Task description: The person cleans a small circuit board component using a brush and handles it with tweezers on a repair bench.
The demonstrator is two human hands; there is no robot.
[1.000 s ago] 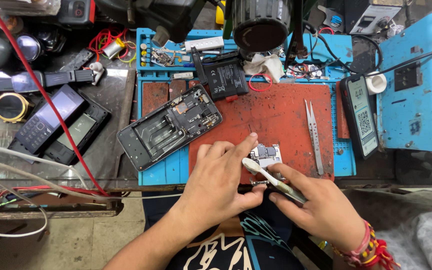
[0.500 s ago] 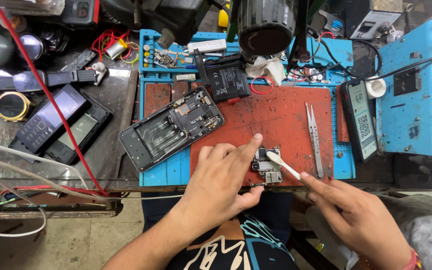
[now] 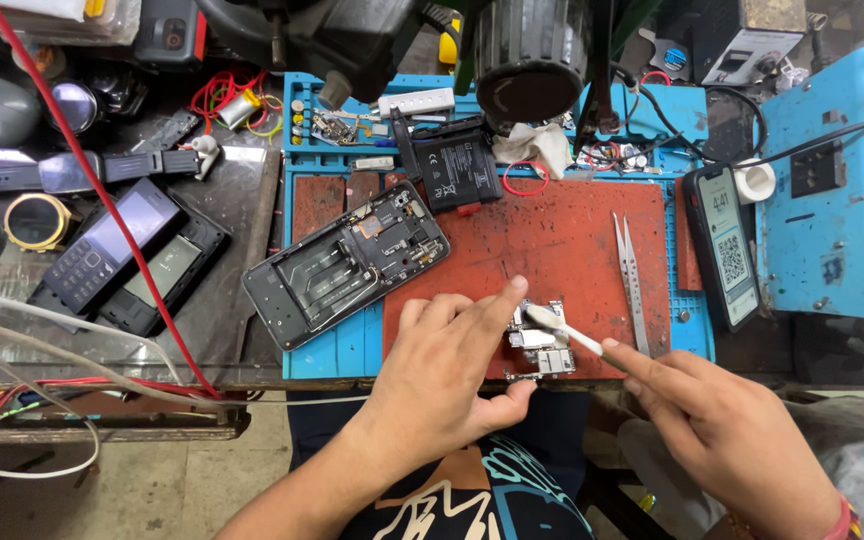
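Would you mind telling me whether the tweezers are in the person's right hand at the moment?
No, the tweezers lie untouched on the red mat, while the right hand holds a white brush against the circuit board.

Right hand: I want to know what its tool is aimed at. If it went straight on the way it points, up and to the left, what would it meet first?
The right hand would probably first press its white brush onto the small circuit board; the brush tip already looks on or just above it.

single head-worn view, looking steeply down from above onto the red work mat (image 3: 562,235) (blue bench edge to its right). close range: both forearms enter from the bottom edge. no second view to overlap.
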